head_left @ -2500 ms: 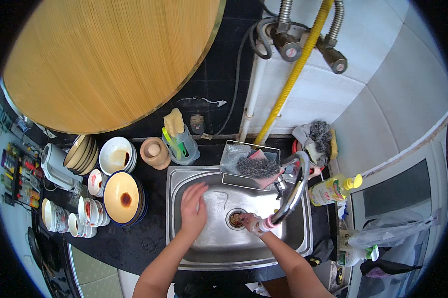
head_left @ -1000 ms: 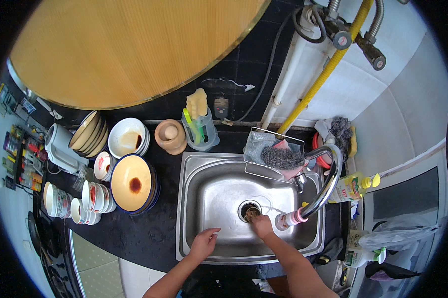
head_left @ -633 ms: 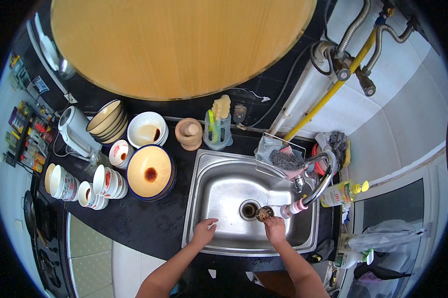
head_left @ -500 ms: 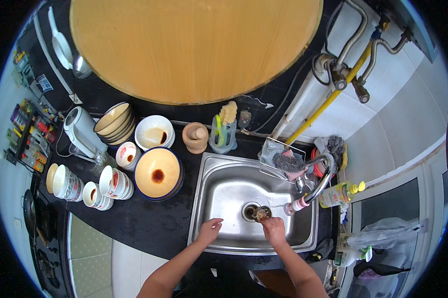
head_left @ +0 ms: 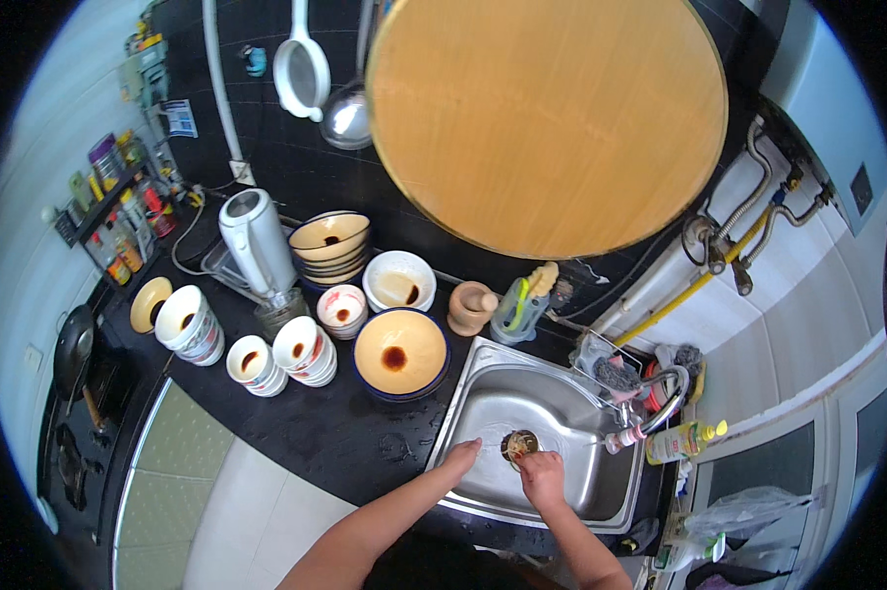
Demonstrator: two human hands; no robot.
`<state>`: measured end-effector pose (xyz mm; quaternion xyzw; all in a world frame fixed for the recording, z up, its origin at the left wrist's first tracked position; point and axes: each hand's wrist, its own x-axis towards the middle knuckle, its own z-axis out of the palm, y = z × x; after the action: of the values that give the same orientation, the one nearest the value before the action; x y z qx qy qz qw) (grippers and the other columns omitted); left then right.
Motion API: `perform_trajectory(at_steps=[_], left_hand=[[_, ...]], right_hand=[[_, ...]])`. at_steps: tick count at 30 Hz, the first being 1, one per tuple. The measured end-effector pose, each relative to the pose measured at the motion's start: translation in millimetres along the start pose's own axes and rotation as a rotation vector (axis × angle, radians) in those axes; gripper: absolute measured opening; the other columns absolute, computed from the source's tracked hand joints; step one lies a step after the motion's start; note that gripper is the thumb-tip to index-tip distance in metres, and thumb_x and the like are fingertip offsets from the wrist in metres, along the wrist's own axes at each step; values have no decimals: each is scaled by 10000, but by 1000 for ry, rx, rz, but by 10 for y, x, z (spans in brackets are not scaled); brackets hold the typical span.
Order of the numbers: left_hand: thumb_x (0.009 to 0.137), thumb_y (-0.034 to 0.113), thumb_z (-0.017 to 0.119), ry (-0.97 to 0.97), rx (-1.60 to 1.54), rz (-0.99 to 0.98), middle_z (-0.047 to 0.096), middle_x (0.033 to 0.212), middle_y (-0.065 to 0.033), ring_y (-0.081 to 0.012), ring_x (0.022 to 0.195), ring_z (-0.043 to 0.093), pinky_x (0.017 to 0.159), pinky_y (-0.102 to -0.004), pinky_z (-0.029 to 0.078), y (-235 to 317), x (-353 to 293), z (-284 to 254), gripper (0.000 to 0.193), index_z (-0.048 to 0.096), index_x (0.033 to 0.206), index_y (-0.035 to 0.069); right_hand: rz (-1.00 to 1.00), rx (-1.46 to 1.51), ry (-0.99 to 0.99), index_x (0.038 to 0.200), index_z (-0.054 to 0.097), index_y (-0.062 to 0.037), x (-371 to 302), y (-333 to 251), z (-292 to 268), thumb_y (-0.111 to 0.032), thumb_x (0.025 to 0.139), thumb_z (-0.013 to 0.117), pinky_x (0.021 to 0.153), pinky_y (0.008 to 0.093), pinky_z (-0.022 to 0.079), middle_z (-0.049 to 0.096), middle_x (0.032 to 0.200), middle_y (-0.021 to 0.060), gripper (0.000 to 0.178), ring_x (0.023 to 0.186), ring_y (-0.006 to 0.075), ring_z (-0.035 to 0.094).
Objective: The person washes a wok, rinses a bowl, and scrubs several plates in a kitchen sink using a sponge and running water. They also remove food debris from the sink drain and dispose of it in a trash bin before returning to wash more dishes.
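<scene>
A round sink strainer (head_left: 518,444) with brownish food scraps in it is pinched by my right hand (head_left: 543,479) at its near right edge. It is over the middle of the stainless steel sink (head_left: 483,393), and the drain hole is hidden from view. My left hand (head_left: 462,455) hovers at the sink's left side, fingers stretched out and holding nothing. To the right of the strainer, the faucet's pink-and-white spout (head_left: 624,439) points into the basin.
Left of the sink, the black counter bears a large cream bowl (head_left: 401,352), several stacks of white bowls (head_left: 305,351), a kettle (head_left: 257,241) and a wooden mortar (head_left: 470,310). Yellow dish soap (head_left: 675,442) stands by the faucet. A big round board (head_left: 552,118) leans behind.
My view has swung left, so the sink and counter appear further right. The strainer has moved over the drain hole, which showed beside it before. My right hand still grips it.
</scene>
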<state>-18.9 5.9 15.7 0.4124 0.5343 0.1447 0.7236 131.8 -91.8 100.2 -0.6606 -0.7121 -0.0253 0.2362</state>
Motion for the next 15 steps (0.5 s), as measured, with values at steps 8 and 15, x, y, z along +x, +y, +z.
perform_trajectory(at_steps=[8, 15], left_hand=[[878, 434, 451, -9, 57, -64, 524, 1201, -146, -239, 1097, 491, 913, -348, 373, -315, -7, -537, 546, 501, 1182, -16], [872, 452, 461, 91, -213, 18, 622, 914, -81, -193, 820, 551, 748, -343, 425, -218, -195, -590, 477, 610, 987, 14]], right_hand=[[-36, -164, -128, 641, 588, -103, -63, 259, 280, -89, 617, 622, 681, 369, 384, 578, 661, 57, 44, 703, 235, 548], [-201, -33, -36, 683, 598, -122, 236, -88, -5, -84, 645, 593, 700, 381, 379, 556, 649, 58, 55, 687, 239, 537]])
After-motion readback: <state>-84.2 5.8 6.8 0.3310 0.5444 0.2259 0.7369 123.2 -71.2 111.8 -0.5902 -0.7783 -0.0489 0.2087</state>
